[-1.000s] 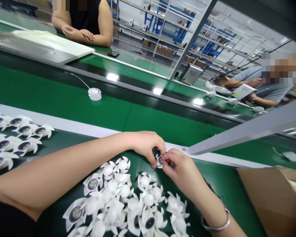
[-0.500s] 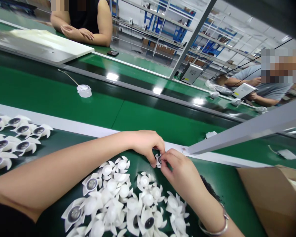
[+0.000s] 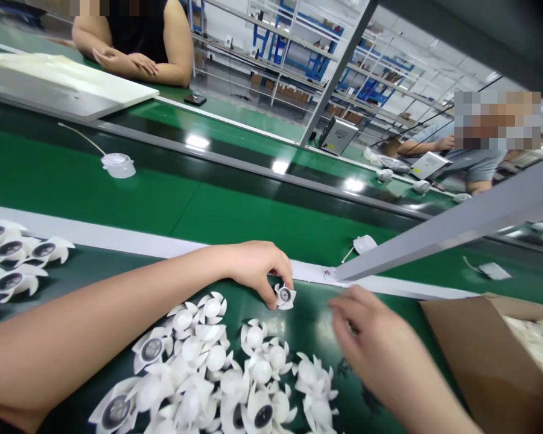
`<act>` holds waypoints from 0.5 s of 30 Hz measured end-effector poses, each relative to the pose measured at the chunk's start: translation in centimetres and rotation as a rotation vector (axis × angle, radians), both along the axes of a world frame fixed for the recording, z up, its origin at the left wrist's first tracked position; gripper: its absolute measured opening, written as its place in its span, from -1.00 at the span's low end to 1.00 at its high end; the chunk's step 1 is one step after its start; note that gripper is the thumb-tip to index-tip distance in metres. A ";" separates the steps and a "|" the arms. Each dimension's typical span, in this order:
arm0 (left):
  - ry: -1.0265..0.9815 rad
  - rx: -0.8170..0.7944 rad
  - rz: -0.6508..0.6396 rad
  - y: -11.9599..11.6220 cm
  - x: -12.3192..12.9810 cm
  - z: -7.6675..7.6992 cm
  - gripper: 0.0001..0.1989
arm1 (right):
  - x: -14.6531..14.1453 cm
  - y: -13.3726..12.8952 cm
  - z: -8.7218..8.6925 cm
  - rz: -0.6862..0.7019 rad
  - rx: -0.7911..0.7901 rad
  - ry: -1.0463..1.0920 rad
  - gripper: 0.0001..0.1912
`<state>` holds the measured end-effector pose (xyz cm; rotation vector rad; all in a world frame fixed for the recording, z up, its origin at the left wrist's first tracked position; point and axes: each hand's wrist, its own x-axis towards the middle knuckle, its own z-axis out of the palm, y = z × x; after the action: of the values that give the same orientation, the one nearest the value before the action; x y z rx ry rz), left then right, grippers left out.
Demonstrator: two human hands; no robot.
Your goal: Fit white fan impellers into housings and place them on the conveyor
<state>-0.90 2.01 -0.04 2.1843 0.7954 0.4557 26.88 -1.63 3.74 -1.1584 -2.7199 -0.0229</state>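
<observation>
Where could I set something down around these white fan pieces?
The wide green belt beyond the white strip has the most room, around a small round white part. A narrower patch lies between the pile of white plastic fans and the cardboard box. The pile itself is crowded.

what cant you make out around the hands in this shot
All from the head view:
- left hand: its fingers cover the edge of the small white fan piece, so the grip is unclear
- right hand: motion blur hides whether it holds anything
- pile of white fan pieces: the bottom edge cuts it off
- cardboard box: the right edge cuts it off, and its white contents are too small to identify
</observation>
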 end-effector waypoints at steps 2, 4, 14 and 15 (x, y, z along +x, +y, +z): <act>-0.006 -0.010 0.001 0.1 0.0 -0.1 -0.61 | 4.4 2.6 1.1 -0.222 0.010 -0.111 -0.71; -0.016 -0.009 -0.003 0.1 0.0 -0.1 -0.61 | 7.8 6.3 1.4 -0.362 0.026 -0.242 -0.75; -0.034 0.012 -0.004 -0.4 -0.2 -0.2 -0.56 | 3.4 17.0 -3.3 -0.172 0.091 -0.162 -0.45; -0.019 0.003 0.008 -0.4 -0.3 -0.1 -0.49 | 3.6 16.4 -2.8 -0.194 0.090 -0.158 -0.53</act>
<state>-1.15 1.56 -0.10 2.1776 0.7934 0.4810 30.46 14.80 0.93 -1.4447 -2.6945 -0.2713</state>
